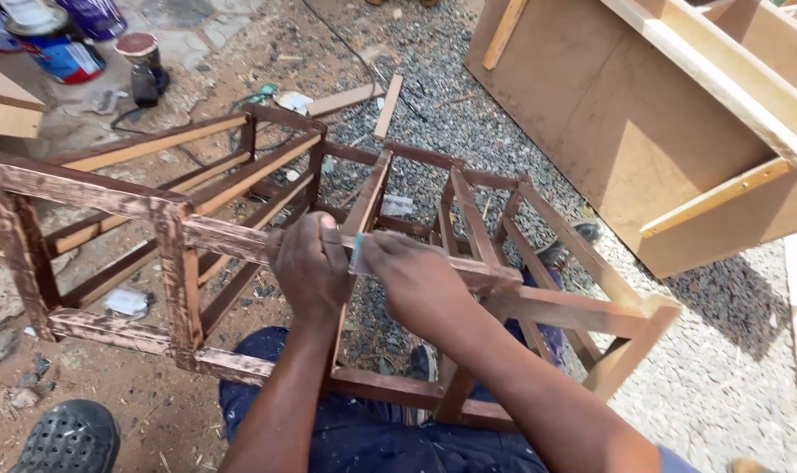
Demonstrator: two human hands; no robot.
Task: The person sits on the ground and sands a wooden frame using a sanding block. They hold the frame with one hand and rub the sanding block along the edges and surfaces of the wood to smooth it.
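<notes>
A dark brown wooden frame (109, 197), its finish partly scraped to pale wood, lies on its side across my lap. My left hand (311, 267) and my right hand (416, 280) meet on its nearest top rail. Both pinch a small pale, translucent flat piece (358, 254) pressed against the rail. The piece is mostly hidden by my fingers, so I cannot tell its full shape.
A large plywood cabinet (626, 114) stands at the right on gravel. Paint cans (61, 48) and a small black power tool (146, 70) sit at the top left. Loose wood strips (388, 105) lie beyond the frame. A black perforated clog (70, 438) is at the bottom left.
</notes>
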